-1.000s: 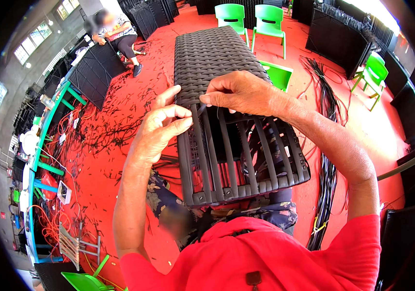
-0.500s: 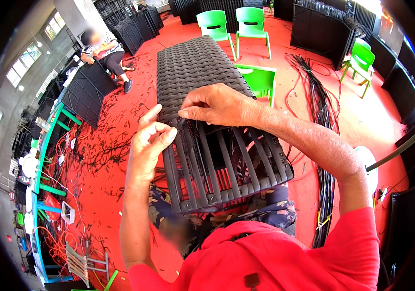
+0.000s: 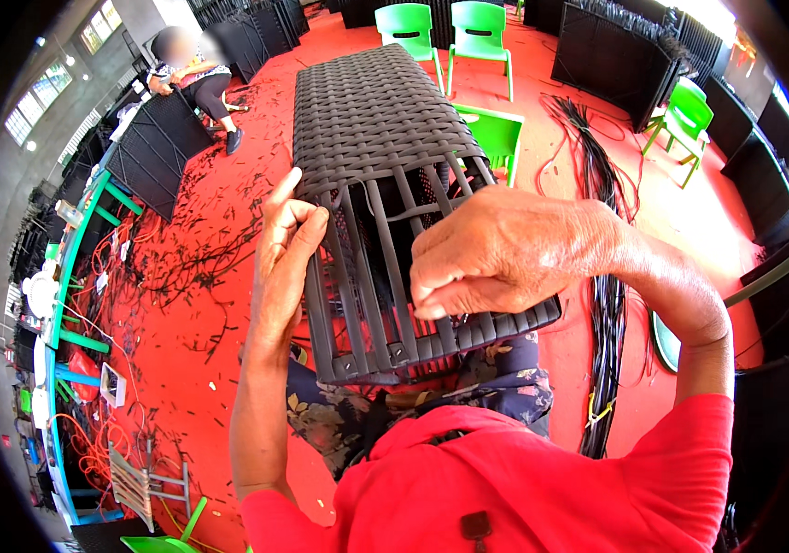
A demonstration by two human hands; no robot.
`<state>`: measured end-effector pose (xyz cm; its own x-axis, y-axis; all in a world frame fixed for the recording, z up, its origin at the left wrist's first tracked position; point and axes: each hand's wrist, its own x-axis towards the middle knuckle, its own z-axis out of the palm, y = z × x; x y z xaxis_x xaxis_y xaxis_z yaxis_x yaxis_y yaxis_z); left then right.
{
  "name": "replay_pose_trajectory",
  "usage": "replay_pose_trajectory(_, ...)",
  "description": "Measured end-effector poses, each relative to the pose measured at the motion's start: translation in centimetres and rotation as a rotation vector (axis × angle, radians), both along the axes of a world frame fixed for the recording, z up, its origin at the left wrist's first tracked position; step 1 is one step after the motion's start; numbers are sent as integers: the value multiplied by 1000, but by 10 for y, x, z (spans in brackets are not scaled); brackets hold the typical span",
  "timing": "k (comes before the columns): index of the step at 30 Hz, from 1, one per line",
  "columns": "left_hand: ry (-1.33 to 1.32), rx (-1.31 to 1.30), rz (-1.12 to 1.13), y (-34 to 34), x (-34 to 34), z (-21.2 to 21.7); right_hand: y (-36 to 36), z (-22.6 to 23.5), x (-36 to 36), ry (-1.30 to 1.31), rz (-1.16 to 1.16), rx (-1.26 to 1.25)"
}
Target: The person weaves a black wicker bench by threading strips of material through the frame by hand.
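In front of me stands a tall dark woven box (image 3: 376, 111), tilted away. Flat strips cover its far part closely; nearer to me, bare lengthwise strips run over an open frame. My left hand (image 3: 286, 235) is at the box's left edge, thumb and curled fingers closed against it and one finger stretched up along the side. My right hand (image 3: 505, 253) is closed in a pinch over the bare strips on the right. A loose dark weaving strip (image 3: 403, 216) loops across the bare strips toward it; its end is hidden by the hand.
Green chairs (image 3: 479, 41) stand beyond the box. A long bundle of dark strips (image 3: 604, 332) lies on the red floor to the right. Scraps litter the floor at left. Another person (image 3: 201, 78) sits far left beside dark panels (image 3: 155, 152). A small stool (image 3: 141, 484) is at lower left.
My right hand has moved from the weave's edge down and to the right, nearer to me. A strip loop now shows across the bare strips. My left hand stays at the left edge.
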<state>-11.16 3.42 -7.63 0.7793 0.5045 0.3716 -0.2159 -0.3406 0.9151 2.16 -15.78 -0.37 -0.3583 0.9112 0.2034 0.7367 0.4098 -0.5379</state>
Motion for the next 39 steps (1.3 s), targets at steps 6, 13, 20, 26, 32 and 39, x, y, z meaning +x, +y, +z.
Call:
replay_pose_trajectory(6,-41,-43,-19,7,-3,5,-4,-8,-9,27,-72,66)
replay_pose_trajectory(13,-118,-339,40,29,-14,6,0,-12,-1,135,-30,-28)
replay_pose_trajectory(20,-94,-460,-84,47,-17,-9,44,18,4,329,-477,-175)
replay_pose_trajectory(26,-287,-340,-34,51,-13,9,96,6,15,-69,-349,137)
replay_pose_trajectory(32,-295,-590,15,76,-28,-38,63,12,9,-228,-410,-36)
replay_pose_trajectory(39,-311,-719,-121,64,-30,-48,72,10,5,-381,-531,66)
